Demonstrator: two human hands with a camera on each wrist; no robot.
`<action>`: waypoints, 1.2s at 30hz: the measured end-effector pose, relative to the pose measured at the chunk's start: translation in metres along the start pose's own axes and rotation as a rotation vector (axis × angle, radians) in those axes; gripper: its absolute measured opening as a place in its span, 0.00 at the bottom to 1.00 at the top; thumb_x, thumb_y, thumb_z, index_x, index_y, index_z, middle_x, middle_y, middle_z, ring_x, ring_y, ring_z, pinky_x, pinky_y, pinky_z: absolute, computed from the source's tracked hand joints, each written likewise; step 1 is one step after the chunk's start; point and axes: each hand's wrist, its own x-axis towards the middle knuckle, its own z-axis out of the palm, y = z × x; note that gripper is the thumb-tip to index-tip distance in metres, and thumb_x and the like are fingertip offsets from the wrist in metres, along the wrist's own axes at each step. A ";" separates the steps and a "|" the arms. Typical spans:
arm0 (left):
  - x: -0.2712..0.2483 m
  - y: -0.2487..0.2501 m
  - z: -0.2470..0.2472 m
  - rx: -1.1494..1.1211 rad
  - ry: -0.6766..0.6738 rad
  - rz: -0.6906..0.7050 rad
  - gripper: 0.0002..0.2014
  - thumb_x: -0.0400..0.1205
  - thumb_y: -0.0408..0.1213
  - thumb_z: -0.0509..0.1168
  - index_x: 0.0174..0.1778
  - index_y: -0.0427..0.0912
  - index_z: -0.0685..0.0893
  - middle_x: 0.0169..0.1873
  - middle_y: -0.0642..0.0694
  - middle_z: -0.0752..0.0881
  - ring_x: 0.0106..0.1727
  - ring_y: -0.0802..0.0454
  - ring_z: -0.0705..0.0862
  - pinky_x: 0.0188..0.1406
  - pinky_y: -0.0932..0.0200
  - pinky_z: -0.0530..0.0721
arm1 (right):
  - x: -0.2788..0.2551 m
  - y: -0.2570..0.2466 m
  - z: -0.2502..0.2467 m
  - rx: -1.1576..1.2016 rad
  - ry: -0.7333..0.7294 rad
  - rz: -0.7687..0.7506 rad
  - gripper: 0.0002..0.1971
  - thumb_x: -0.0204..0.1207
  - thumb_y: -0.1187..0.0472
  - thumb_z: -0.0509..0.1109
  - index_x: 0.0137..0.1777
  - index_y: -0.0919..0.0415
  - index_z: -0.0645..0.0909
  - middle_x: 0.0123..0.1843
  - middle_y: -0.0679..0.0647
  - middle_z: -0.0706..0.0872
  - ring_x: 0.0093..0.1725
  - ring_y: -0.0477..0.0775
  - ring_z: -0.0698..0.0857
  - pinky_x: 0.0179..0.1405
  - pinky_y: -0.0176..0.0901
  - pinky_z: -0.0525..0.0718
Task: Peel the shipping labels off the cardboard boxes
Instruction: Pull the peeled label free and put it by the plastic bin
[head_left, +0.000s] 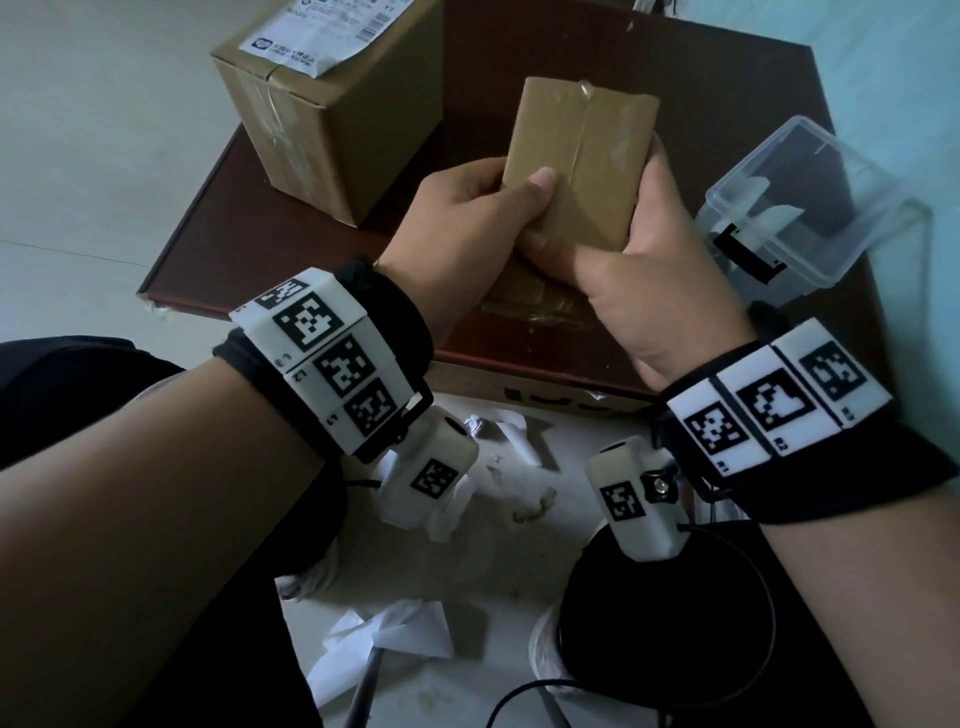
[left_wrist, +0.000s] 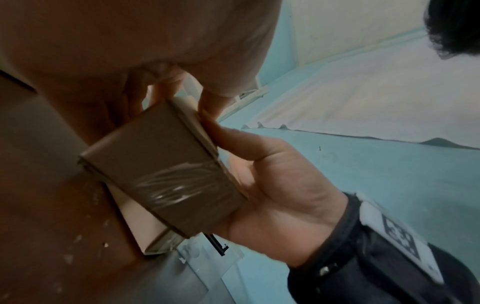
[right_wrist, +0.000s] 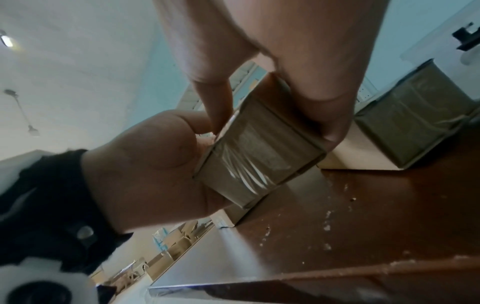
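I hold a small flat cardboard box (head_left: 582, 156) above the brown table (head_left: 701, 78) with both hands. My left hand (head_left: 483, 208) grips its near left edge, thumb lying on the taped top face. My right hand (head_left: 649, 234) clasps the right side, fingers curled round the edge. The face turned up shows clear tape and no label. The left wrist view has the box (left_wrist: 161, 168) end-on, with the right hand (left_wrist: 272, 185) under it. In the right wrist view the box (right_wrist: 259, 156) sits between both hands. A larger cardboard box (head_left: 322, 119) at far left bears a white shipping label (head_left: 332, 31).
A clear plastic container (head_left: 795, 208) lies on the table's right side. Crumpled white paper scraps (head_left: 395, 634) litter the floor below my wrists. A black cable (head_left: 753, 649) loops near my right knee. The table's near edge (head_left: 519, 374) runs just beneath my hands.
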 end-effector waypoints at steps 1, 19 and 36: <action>0.001 -0.001 0.000 -0.005 0.037 -0.011 0.12 0.87 0.48 0.67 0.50 0.44 0.91 0.39 0.48 0.93 0.43 0.47 0.93 0.47 0.41 0.93 | -0.002 -0.001 0.002 -0.052 -0.016 -0.023 0.66 0.66 0.49 0.90 0.96 0.48 0.48 0.81 0.51 0.82 0.75 0.51 0.86 0.69 0.58 0.92; 0.000 -0.006 0.003 -0.030 -0.094 0.056 0.17 0.88 0.43 0.68 0.67 0.37 0.85 0.54 0.39 0.92 0.53 0.46 0.93 0.51 0.49 0.92 | 0.000 -0.009 -0.003 -0.037 0.183 -0.037 0.33 0.90 0.42 0.69 0.91 0.52 0.68 0.74 0.46 0.86 0.68 0.42 0.89 0.65 0.47 0.94; 0.005 -0.016 0.002 0.081 -0.096 0.082 0.26 0.83 0.54 0.64 0.68 0.38 0.79 0.59 0.40 0.89 0.59 0.44 0.90 0.61 0.40 0.90 | 0.002 -0.009 0.005 -0.020 0.199 -0.076 0.33 0.91 0.43 0.69 0.91 0.53 0.67 0.75 0.47 0.86 0.70 0.43 0.88 0.66 0.43 0.92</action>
